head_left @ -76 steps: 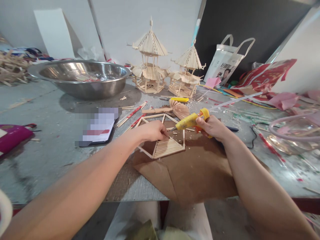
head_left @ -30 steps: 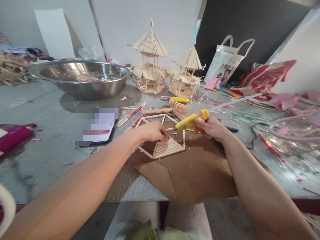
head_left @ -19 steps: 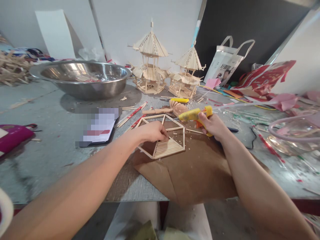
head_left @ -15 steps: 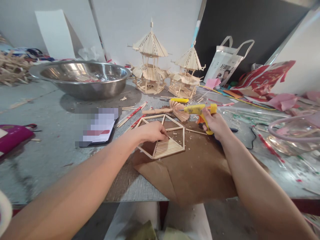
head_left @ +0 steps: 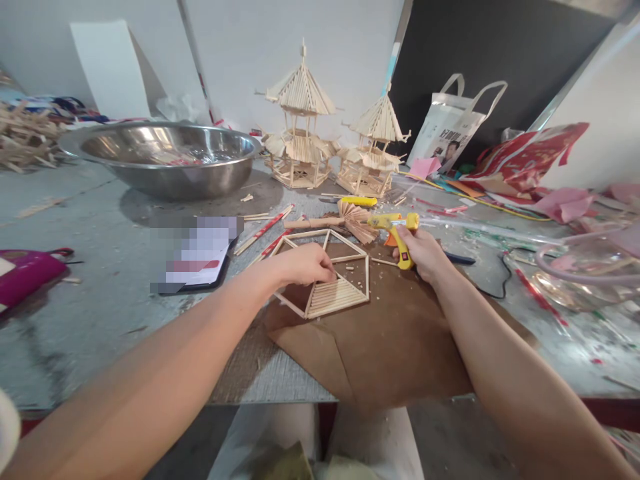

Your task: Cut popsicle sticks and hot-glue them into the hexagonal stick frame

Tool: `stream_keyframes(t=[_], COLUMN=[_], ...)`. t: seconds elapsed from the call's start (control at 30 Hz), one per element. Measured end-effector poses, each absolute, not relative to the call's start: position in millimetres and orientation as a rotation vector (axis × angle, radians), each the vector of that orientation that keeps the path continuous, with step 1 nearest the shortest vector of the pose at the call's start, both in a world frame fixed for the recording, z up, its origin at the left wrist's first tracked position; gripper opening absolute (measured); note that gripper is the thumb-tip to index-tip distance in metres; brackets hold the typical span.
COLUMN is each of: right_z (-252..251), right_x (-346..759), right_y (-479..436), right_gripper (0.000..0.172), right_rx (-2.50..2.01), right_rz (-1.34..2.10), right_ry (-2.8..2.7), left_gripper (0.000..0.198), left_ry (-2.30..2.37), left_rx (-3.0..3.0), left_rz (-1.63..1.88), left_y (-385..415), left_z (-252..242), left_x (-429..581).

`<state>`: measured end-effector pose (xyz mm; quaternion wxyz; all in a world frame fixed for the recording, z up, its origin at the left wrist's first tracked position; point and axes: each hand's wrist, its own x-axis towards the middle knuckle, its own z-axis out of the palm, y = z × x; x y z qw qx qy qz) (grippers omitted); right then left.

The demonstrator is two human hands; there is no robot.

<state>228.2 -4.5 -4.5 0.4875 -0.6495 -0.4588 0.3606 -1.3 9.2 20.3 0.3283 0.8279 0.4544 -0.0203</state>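
A hexagonal frame of thin wooden sticks (head_left: 368,280) lies on brown paper (head_left: 385,353), with one triangular section (head_left: 334,300) filled by a row of parallel sticks. My left hand (head_left: 311,264) is over the frame's centre, fingertips pinched together at the tip of that section; what they hold is hidden. A yellow hot glue gun (head_left: 400,227) is in my right hand (head_left: 421,252), its fingers closed round the handle. Its nozzle points left, above the frame's right corner. Small wood crumbs lie inside the frame.
Two stick pagoda models (head_left: 302,143) stand behind, near a steel basin (head_left: 170,173). A phone (head_left: 197,257) lies left of the frame. A yellow utility knife (head_left: 359,201), a pleated paper fan shape (head_left: 357,221) and red-wrapped sticks (head_left: 265,229) lie beyond it. Plastic scraps clutter the right.
My right hand has moved slightly left and down, turning the glue gun so its handle faces me more. My left hand and the frame stay practically where they were.
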Motion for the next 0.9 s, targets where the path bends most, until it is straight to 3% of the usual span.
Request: stream_keyframes(t=[0.2,0.9], right_z=[-9,-12], right_x=[224,217], right_y=[-3,-2], right_gripper=[0.016,0.008], right_rx=[-1.555,-1.522], right_rz=[0.887,0.897], right_ry=[-1.099,-1.022], left_gripper=[0.029,0.03], left_ry=[1.144,1.136], left_rx=[2.125,2.08], left_rz=[-0.049,-0.07], left_y=[10,11], left_z=[19,18], left_x=[-4,-6])
